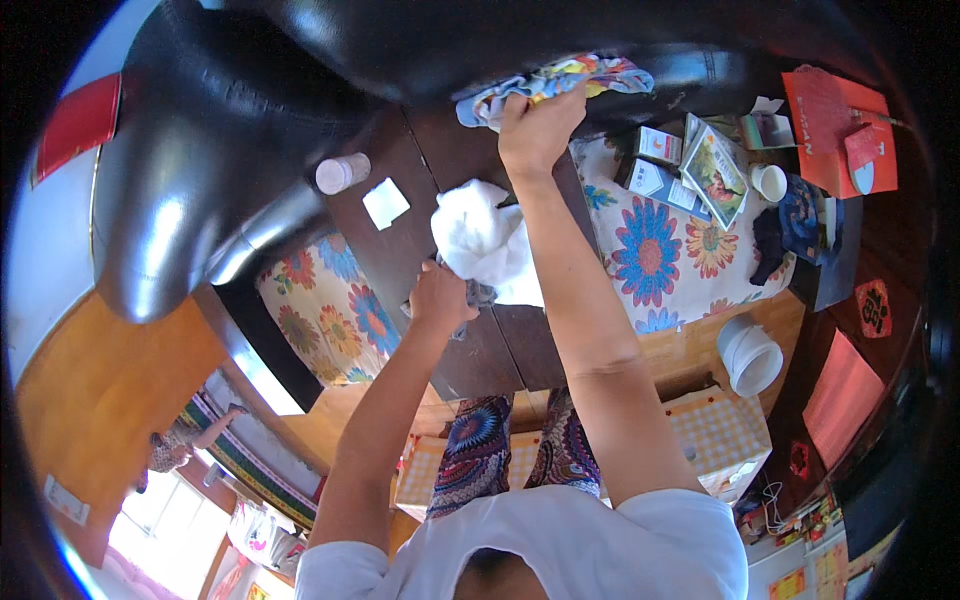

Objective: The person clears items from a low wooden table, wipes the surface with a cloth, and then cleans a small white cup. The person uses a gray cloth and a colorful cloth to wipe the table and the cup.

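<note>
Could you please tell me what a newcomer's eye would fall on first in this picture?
Probably the right hand gripping a multicoloured cloth at the top, near the shiny black sofa. Next comes the bunched white cloth in the middle of the dark table, with the left hand closed on a grey cloth beside it.

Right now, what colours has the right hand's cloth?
The cloth mixes blue, yellow and red; best view: head.
</note>
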